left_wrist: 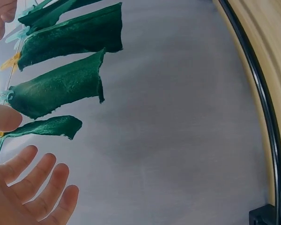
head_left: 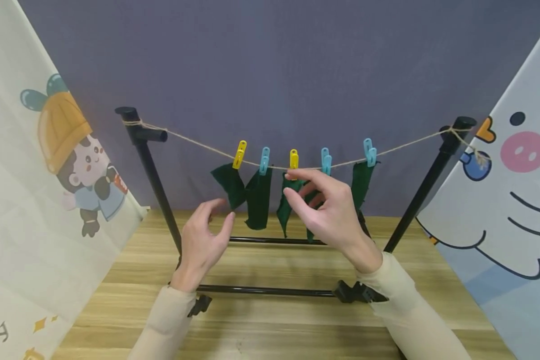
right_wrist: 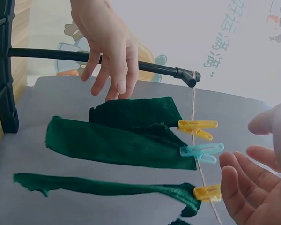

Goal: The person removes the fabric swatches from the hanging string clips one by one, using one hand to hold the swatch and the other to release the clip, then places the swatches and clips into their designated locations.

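Note:
Several green cloth pieces hang from a string by yellow and light-blue clothespins. My left hand is beside the leftmost cloth, which hangs from a yellow clothespin; its fingers are spread and hold nothing. In the head view, my right hand overlaps the middle yellow clothespin and partly hides the cloths behind it. The right wrist view shows this hand with loosely bent fingers and nothing between them. Between the two yellow clothespins, a blue clothespin holds another cloth.
A black rack with a left post and a right post carries the string. Its lower bar runs just above the wooden table. At the far right, a blue clothespin holds a cloth.

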Tool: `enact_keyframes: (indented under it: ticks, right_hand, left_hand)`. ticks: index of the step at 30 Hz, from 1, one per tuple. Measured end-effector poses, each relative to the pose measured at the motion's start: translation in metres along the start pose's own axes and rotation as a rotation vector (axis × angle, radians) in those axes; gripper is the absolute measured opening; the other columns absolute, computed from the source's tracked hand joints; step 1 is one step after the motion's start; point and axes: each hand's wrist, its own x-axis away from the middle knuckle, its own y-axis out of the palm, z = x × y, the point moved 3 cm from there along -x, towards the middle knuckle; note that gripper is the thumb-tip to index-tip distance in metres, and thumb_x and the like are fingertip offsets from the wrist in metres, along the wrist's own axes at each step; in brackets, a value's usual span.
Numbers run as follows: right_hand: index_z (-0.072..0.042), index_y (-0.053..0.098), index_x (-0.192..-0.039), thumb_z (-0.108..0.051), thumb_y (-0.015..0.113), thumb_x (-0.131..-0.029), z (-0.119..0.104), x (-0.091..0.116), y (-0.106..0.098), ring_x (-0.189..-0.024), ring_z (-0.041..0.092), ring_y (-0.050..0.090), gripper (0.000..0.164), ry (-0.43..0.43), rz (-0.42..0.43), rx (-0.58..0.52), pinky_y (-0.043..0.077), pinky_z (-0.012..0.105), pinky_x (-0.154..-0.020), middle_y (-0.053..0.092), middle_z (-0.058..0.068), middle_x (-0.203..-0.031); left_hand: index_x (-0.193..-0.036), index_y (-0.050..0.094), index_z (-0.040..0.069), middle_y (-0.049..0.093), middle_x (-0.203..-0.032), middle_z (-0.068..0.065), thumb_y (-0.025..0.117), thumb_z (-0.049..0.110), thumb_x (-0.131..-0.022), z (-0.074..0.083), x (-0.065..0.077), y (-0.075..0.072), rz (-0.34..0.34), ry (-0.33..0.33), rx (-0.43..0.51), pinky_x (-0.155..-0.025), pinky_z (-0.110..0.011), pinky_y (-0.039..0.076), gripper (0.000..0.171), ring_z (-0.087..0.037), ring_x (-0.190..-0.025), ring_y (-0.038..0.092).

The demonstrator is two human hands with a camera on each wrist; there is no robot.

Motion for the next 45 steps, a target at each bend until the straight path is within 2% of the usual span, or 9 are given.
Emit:
enact_keyframes:
  ticks: [7, 12, 20, 25, 29, 34, 39, 43, 45]
  right_hand:
    - [-0.007, 0.075, -0.126, -0.014, 0.076, -0.097, -0.01, -0.02, 0.01, -0.069, 0.009, 0.07, 0.031, -0.025, -0.04, 0.005, 0.053, 0.025, -0.054, 0.079, 0.007, -0.119]
    - [-0.006, 0.074, -0.128, -0.017, 0.075, -0.098, -0.015, -0.035, 0.015, -0.065, 0.008, 0.07, 0.032, -0.017, -0.046, -0.003, 0.05, 0.029, -0.049, 0.078, 0.01, -0.12]
    - [-0.013, 0.066, -0.142, -0.026, 0.072, -0.102, -0.02, -0.057, 0.022, -0.065, 0.01, 0.071, 0.042, 0.122, -0.158, -0.031, 0.051, 0.031, -0.053, 0.071, 0.001, -0.138]
    - [-0.012, 0.063, -0.146, -0.029, 0.073, -0.102, -0.019, -0.067, 0.025, -0.067, 0.008, 0.071, 0.048, 0.148, -0.201, 0.028, 0.057, 0.033, -0.061, 0.069, 0.002, -0.142]
    - [-0.013, 0.067, -0.141, -0.029, 0.073, -0.101, -0.016, -0.073, 0.027, -0.072, 0.008, 0.071, 0.043, 0.123, -0.165, 0.072, 0.056, 0.032, -0.06, 0.073, 0.001, -0.135]
    - [-0.009, 0.074, -0.13, -0.024, 0.075, -0.099, -0.015, -0.077, 0.026, -0.079, 0.013, 0.069, 0.034, 0.044, -0.061, 0.1, 0.053, 0.031, -0.06, 0.079, 0.004, -0.116]
    - [-0.006, 0.074, -0.129, -0.023, 0.076, -0.098, -0.011, -0.08, 0.029, -0.099, 0.023, 0.072, 0.036, 0.003, -0.032, 0.139, 0.059, 0.038, -0.087, 0.078, 0.009, -0.12]
    - [-0.006, 0.071, -0.136, -0.031, 0.073, -0.1, -0.009, -0.083, 0.035, -0.129, 0.029, 0.065, 0.044, 0.024, -0.096, 0.225, 0.051, 0.047, -0.111, 0.073, 0.011, -0.136]
    - [-0.006, 0.068, -0.14, -0.036, 0.071, -0.101, -0.009, -0.085, 0.038, -0.124, 0.029, 0.066, 0.049, 0.057, -0.143, 0.255, 0.05, 0.048, -0.113, 0.071, 0.01, -0.141]
  left_hand:
    - [-0.126, 0.072, 0.005, 0.076, -0.122, -0.012, 0.076, 0.024, -0.097, 0.002, -0.008, -0.002, 0.017, -0.001, 0.024, -0.085, -0.045, 0.06, 0.035, -0.029, -0.103, 0.073]
    - [-0.126, 0.072, 0.006, 0.076, -0.12, -0.01, 0.076, 0.026, -0.098, 0.005, -0.014, -0.003, 0.019, -0.005, 0.03, -0.08, -0.044, 0.058, 0.035, -0.028, -0.099, 0.072]
    - [-0.125, 0.071, 0.008, 0.076, -0.121, -0.01, 0.074, 0.029, -0.099, 0.01, -0.023, -0.003, 0.015, -0.027, 0.065, -0.081, -0.046, 0.058, 0.034, -0.03, -0.102, 0.074]
    - [-0.124, 0.071, 0.006, 0.076, -0.118, -0.01, 0.075, 0.028, -0.099, 0.015, -0.027, -0.003, 0.025, -0.013, 0.095, -0.082, -0.045, 0.059, 0.034, -0.029, -0.1, 0.075]
    - [-0.122, 0.071, 0.005, 0.077, -0.116, -0.012, 0.075, 0.026, -0.098, 0.018, -0.032, -0.005, 0.034, -0.008, 0.113, -0.082, -0.046, 0.061, 0.032, -0.031, -0.098, 0.076]
    - [-0.121, 0.071, 0.006, 0.077, -0.112, -0.011, 0.075, 0.026, -0.098, 0.02, -0.038, -0.007, 0.037, 0.004, 0.115, -0.079, -0.046, 0.061, 0.03, -0.033, -0.096, 0.076]
    - [-0.12, 0.072, 0.007, 0.077, -0.11, -0.01, 0.074, 0.027, -0.1, 0.019, -0.041, -0.005, -0.001, -0.057, 0.165, -0.078, -0.043, 0.061, 0.029, -0.029, -0.096, 0.076]
    - [-0.119, 0.071, 0.004, 0.076, -0.109, -0.013, 0.071, 0.022, -0.103, 0.017, -0.044, -0.003, -0.055, -0.178, 0.354, -0.082, -0.034, 0.06, 0.024, -0.02, -0.095, 0.073]
    - [-0.119, 0.071, 0.002, 0.075, -0.11, -0.015, 0.069, 0.019, -0.104, 0.016, -0.045, -0.002, -0.063, -0.224, 0.44, -0.085, -0.028, 0.058, 0.023, -0.016, -0.095, 0.072]
